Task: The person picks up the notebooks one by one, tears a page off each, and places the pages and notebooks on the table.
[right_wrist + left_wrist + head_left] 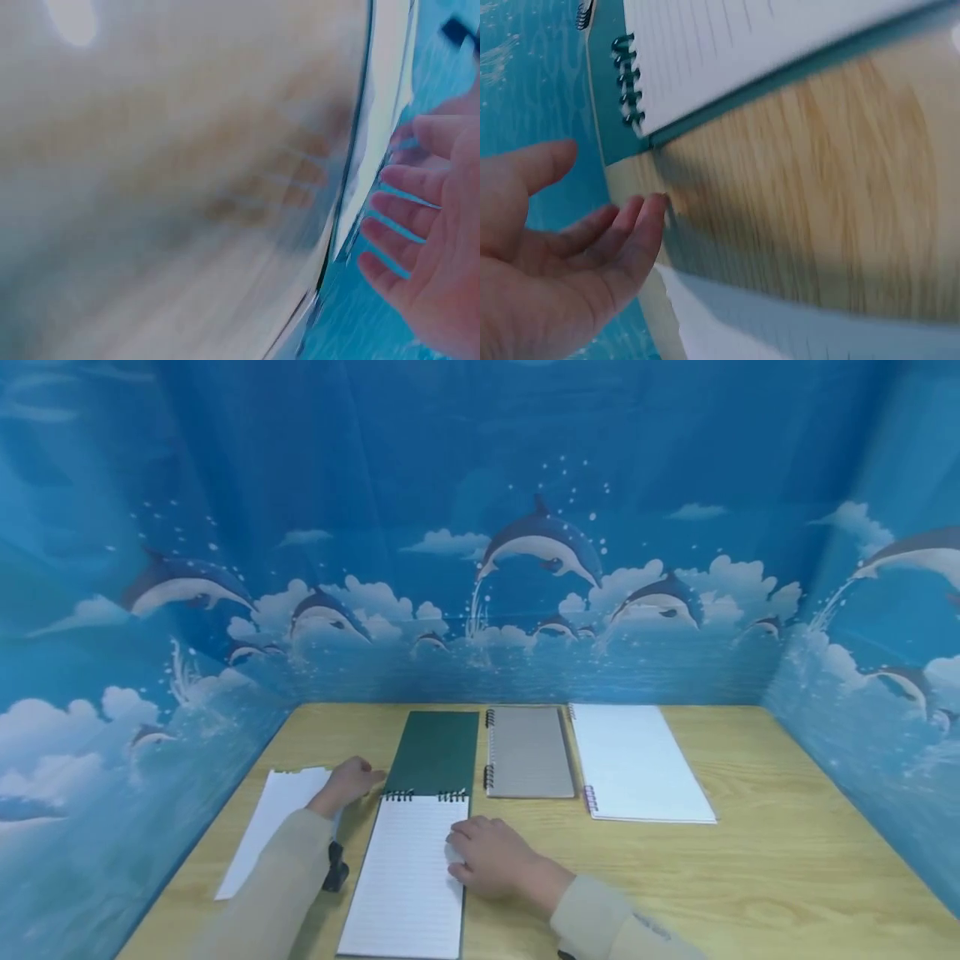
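- green pad (412, 877) lies flipped open up front
- right hand (495, 858) is at its right edge, pretty loose, no grip
- paper (273, 818) off left
- left hand (348, 785) hovers between them, relaxed, nothing held
- grey notebook (531, 756), white notebook (641, 764) further back

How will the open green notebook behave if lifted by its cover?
Likely to fold at the black rings, which sit like a hinge across its middle. The green cover is probably fairly stiff, lying flat. The lined pages may flop, being bound along one edge only.
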`<state>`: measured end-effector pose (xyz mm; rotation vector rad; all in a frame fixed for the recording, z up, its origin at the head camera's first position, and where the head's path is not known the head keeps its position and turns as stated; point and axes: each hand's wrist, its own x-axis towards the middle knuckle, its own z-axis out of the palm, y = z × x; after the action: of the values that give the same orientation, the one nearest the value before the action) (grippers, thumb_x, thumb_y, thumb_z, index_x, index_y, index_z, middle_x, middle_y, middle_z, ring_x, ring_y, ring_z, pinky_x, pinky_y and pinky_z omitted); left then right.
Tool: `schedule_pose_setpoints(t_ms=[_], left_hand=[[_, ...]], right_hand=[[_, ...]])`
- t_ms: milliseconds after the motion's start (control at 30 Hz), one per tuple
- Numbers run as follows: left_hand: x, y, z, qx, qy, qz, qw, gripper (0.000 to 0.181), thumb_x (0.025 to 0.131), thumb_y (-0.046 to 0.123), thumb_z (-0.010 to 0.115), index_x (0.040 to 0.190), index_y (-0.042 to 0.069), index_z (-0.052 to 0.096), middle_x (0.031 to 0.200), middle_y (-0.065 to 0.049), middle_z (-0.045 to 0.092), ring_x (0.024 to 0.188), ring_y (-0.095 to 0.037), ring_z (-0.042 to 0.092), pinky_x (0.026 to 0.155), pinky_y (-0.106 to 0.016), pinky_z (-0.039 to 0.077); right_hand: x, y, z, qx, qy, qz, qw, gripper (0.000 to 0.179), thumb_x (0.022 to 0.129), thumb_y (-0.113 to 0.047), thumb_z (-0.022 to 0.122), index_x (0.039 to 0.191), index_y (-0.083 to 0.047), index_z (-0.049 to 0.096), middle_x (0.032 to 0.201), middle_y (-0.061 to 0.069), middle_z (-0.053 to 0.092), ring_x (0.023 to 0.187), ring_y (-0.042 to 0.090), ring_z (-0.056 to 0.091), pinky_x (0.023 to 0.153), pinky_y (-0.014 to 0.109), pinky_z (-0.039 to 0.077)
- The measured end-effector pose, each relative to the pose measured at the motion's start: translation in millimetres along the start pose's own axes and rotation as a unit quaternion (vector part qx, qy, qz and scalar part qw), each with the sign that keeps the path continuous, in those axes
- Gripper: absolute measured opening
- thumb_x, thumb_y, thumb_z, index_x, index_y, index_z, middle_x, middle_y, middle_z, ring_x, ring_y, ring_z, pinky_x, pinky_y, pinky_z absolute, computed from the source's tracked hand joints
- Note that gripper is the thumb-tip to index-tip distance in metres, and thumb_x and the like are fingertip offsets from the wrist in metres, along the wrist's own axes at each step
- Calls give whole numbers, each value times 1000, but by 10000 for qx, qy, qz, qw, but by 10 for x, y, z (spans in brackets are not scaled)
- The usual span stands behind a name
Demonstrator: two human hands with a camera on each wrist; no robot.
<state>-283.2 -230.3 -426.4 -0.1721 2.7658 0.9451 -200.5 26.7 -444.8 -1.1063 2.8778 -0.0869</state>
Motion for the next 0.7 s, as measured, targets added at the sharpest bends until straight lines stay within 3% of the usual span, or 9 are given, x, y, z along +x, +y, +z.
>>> schedule_pose_setpoints(t_ms=[100, 300, 500, 700], left_hand=[[28, 35, 47, -53, 149, -72, 9998, 55, 90, 25, 52, 121, -18, 39, 113, -33, 51, 99, -41, 55, 86, -50, 47], [119, 40, 129, -78, 395, -153, 9991, 54, 87, 21, 56, 119, -19, 39, 96, -27, 57, 97, -40, 56, 90, -52, 44], [232, -11, 209, -329, 542, -205, 9978, 49, 85, 16, 58, 120, -15, 42, 117, -33, 50, 106, -43, 51, 90, -49, 45], [309, -61, 243, -674, 371, -201, 9968, 45, 87, 16, 57, 120, -12, 47, 119, -30, 52, 108, -41, 52, 91, -47, 45]], right_hand=[[-100, -133, -8, -108, -50, -112, 9999, 42, 92, -43, 47, 124, -18, 53, 130, 0, 53, 120, 18, 49, 97, 36, 43], [-223, -246, 20, -305, -14, -92, 9995, 39, 90, -47, 48, 117, -21, 57, 122, -2, 55, 111, 16, 53, 88, 33, 47], [-233, -249, 21, -164, -105, -105, 9998, 36, 91, -45, 48, 116, -21, 59, 122, -2, 57, 110, 15, 54, 88, 33, 47], [-242, -248, -4, -4, -214, -108, 9997, 35, 91, -42, 48, 118, -21, 59, 124, -1, 58, 112, 16, 55, 90, 33, 48]])
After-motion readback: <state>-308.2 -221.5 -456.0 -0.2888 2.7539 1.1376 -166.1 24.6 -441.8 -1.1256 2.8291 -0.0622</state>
